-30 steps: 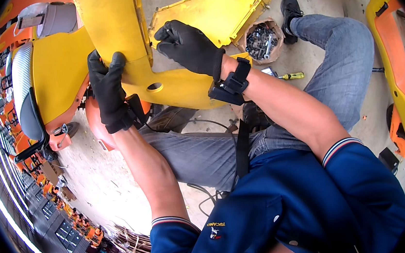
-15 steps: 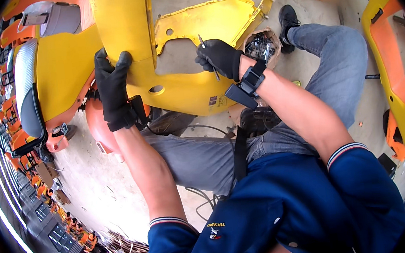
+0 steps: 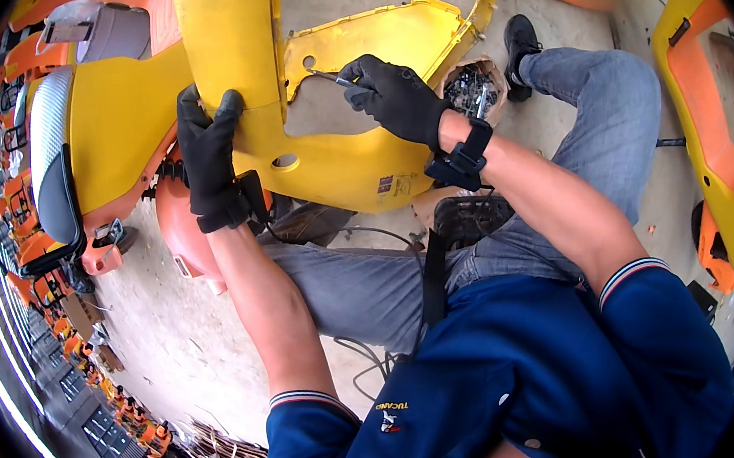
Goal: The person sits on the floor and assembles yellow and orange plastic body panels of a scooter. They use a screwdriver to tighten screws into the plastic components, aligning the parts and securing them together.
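Observation:
My left hand (image 3: pixel 209 151), in a black glove, grips the left edge of a large yellow body panel (image 3: pixel 326 167), its thumb lying on the panel's face. This panel has a round hole and a tall upright section. In my black-gloved right hand (image 3: pixel 399 98) is a slim metal rod-shaped tool (image 3: pixel 326 76), pinched between thumb and fingers. Its thin tip points left, over a second yellow panel (image 3: pixel 375 34) behind, close to that panel's small round hole. I cannot make out whether the tip touches anything.
A bag of small dark and metal parts (image 3: pixel 470 87) stands beside my shoe (image 3: pixel 521 37). To the left is a yellow-orange vehicle body with a dark seat (image 3: pixel 55 206). Another yellow-orange body (image 3: pixel 711 134) stands at right. Cables (image 3: pixel 366 353) and a stick bundle (image 3: pixel 230 454) lie nearer.
My right hand has shifted slightly left and up, and the tool has swung from near upright to pointing left. My left hand keeps its hold; the view has shifted a little.

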